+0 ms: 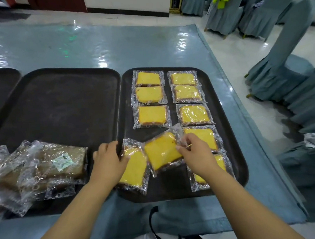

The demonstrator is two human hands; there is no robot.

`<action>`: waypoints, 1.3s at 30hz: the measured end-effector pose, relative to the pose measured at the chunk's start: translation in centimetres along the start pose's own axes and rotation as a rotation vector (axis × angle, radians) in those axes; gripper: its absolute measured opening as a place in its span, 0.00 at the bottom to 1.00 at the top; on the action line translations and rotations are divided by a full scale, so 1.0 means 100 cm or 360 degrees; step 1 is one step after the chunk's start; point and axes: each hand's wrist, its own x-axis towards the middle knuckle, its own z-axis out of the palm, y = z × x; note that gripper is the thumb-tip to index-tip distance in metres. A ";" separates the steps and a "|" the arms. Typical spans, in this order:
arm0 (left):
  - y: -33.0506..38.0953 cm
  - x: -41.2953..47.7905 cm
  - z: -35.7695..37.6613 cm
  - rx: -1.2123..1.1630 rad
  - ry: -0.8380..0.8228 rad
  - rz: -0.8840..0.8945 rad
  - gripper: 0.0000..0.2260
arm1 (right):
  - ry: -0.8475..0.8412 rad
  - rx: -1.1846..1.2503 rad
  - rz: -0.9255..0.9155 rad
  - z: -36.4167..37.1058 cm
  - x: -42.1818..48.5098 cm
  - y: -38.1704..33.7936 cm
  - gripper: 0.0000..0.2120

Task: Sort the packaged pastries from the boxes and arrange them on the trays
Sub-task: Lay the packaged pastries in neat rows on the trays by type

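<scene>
Three dark trays sit side by side on the blue plastic-covered table (149, 46). The far-left tray (0, 87) is mostly cut off. The middle tray (61, 106) carries a loose heap of brown packets (46, 165) at its near-left end. The right tray (174, 184) holds the yellow cake packets (152, 117), five in its right column and three in its left. Below those three, two more lie askew, with the tilted packet (162, 152) overlapping the near-left packet (135, 168). The right hand (193, 152) pinches the tilted packet's wrapper at its right edge, fingers curled. The left hand (109, 158) grips the near-left packet's edge by the tray rim, thumb on top. The step looks like seating the tilted packet in the fourth place of the left column. It would go best by lifting the packet clear of the one beneath rather than dragging it, then turning it square to the row above. It should land just beside the third packet with no wrapper edges overlapping, leaving room for the last one.
</scene>
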 end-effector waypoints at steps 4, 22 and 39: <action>-0.003 0.000 0.004 0.0012 -0.0191 -0.0050 0.28 | 0.0293 0.0210 0.0156 -0.005 -0.002 0.005 0.06; 0.036 0.002 0.044 0.0286 -0.0639 0.0566 0.29 | 0.0679 0.0633 0.0413 -0.026 0.006 0.025 0.06; 0.020 0.006 0.027 -0.0411 -0.0154 0.0187 0.19 | 0.0112 0.0507 0.0354 0.010 0.025 0.012 0.16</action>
